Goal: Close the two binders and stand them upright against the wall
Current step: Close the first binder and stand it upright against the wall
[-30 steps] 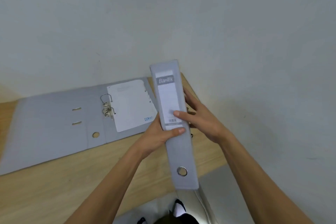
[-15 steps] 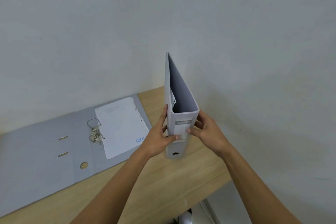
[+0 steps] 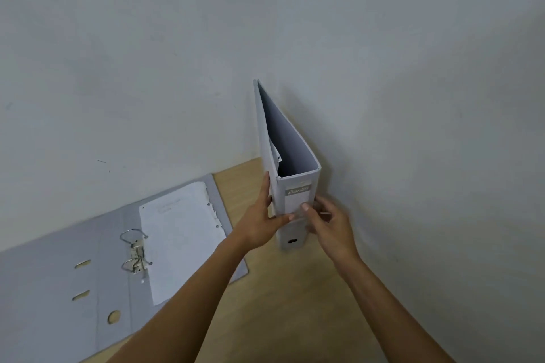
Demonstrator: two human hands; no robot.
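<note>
Since half a second ago, the closed binder (image 3: pixel 298 203) has shifted slightly toward the wall (image 3: pixel 383 68) and now stands upright near the desk's (image 3: pixel 295 303) far right corner, spine facing the viewer.

Head view: the left hand (image 3: pixel 261 222) presses its left cover, the right hand (image 3: pixel 328 225) curls loosely at the spine's right edge. Both hold it lightly. A second binder (image 3: pixel 88 274) lies open flat along the far edge, left, with paper (image 3: pixel 180 242) and rings (image 3: pixel 134 250) exposed.

Stiff board and probably light, it looks prone to tipping; gripping both covers near the spine seems safest.
</note>
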